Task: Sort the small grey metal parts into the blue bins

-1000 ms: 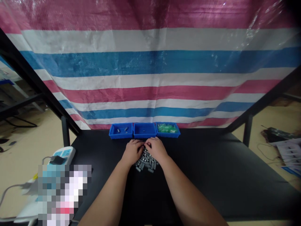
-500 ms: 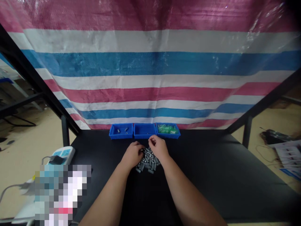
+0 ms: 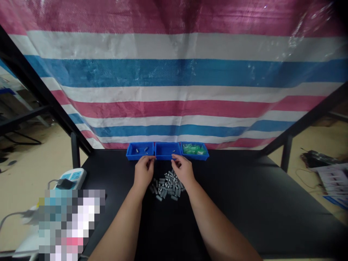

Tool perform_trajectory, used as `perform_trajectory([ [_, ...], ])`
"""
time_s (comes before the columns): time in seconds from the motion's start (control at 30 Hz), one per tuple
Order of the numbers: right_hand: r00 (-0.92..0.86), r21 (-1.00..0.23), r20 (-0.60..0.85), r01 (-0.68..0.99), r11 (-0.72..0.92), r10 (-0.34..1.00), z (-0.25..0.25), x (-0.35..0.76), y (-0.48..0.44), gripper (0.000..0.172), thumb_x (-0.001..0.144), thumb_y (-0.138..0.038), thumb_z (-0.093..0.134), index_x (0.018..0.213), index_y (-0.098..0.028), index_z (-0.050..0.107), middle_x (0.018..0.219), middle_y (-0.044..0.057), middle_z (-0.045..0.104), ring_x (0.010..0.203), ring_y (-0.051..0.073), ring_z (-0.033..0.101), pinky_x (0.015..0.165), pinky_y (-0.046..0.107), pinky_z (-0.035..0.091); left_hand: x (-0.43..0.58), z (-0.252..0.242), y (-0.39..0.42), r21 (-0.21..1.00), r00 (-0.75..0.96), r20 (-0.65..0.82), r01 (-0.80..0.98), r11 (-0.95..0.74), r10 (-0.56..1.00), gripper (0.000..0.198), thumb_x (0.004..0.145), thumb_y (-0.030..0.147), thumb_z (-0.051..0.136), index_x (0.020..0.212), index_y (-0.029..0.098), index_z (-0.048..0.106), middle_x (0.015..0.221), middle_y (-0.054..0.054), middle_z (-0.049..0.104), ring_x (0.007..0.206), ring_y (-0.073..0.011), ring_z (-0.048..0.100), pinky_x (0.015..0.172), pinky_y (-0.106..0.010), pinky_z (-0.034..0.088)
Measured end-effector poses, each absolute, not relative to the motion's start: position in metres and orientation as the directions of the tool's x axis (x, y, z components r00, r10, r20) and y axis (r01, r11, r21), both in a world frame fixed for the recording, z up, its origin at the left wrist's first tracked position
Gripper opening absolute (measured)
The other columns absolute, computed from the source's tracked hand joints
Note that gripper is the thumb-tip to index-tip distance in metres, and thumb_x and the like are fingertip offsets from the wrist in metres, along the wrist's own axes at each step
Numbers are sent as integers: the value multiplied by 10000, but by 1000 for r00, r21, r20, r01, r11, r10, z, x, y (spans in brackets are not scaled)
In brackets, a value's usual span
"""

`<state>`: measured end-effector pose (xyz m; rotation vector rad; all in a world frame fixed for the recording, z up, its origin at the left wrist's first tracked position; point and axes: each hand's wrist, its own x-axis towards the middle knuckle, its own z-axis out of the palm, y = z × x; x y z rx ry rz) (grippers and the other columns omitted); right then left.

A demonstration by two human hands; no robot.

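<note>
Black desk (image 3: 244, 195), striped pink/white/blue tarp (image 3: 174, 72) behind, beige floor (image 3: 32, 166) either side. Power strip (image 3: 71, 177) at desk's left edge. Papers (image 3: 333, 177) on floor at right, print too small to read. Grey parts (image 3: 166, 186) piled mid-desk, near 3 blue bins (image 3: 164, 157). Left hand (image 3: 143, 172) & right hand (image 3: 182, 169) betw. pile & bins, fingertips pinched; what they grip is too small to tell.
</note>
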<state>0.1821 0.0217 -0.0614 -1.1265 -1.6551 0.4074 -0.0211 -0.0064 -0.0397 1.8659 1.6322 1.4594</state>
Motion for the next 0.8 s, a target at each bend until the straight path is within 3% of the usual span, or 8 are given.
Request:
perform_trajectory([
  [0.1,-22,-717,582,458,525,813,-63,181,22,283,884,-236,597,1141,-196,708,991,74,743,722,164,687,650,290,567,-32,-43,-1,777,-280,484,573,-260,829,207,936,282,565,1010,195,737,922,-56,714,734,-177,632,740,-295,506],
  [0.17,-12,-715,591,454,531,807,-63,181,22,282,885,-234,598,1142,-198,709,982,73,745,724,166,690,654,295,572,-36,-48,0,767,-273,457,603,-219,847,198,917,260,570,994,192,740,910,-56,707,751,-185,638,768,-309,514],
  [0.37,42,-725,614,425,542,788,-58,182,22,272,893,-231,601,1138,-190,711,992,85,749,792,184,710,719,312,596,-36,-58,-2,552,64,351,792,-262,934,405,792,111,617,1166,219,725,1144,-102,656,1056,-266,618,975,-406,481],
  [0.5,56,-733,614,410,542,787,-57,182,22,275,892,-232,597,1138,-195,713,992,84,749,793,185,712,737,320,604,-33,-59,-4,493,128,286,830,-260,950,240,825,121,600,973,215,764,1072,-105,678,1031,-278,627,957,-421,482],
  [0.63,61,-734,615,409,542,787,-60,182,23,293,890,-235,592,1154,-201,713,1014,85,747,787,183,709,745,327,607,-33,-56,-4,668,-6,302,715,-206,953,165,891,225,598,1019,218,702,992,-78,718,939,-242,677,855,-360,516],
  [0.8,42,-740,606,396,544,794,-62,182,24,346,888,-235,578,1212,-203,694,1054,93,732,774,171,695,713,309,605,-38,-54,6,960,-400,252,219,-175,881,320,857,423,692,1057,180,628,855,-43,719,699,-176,700,708,-297,559],
])
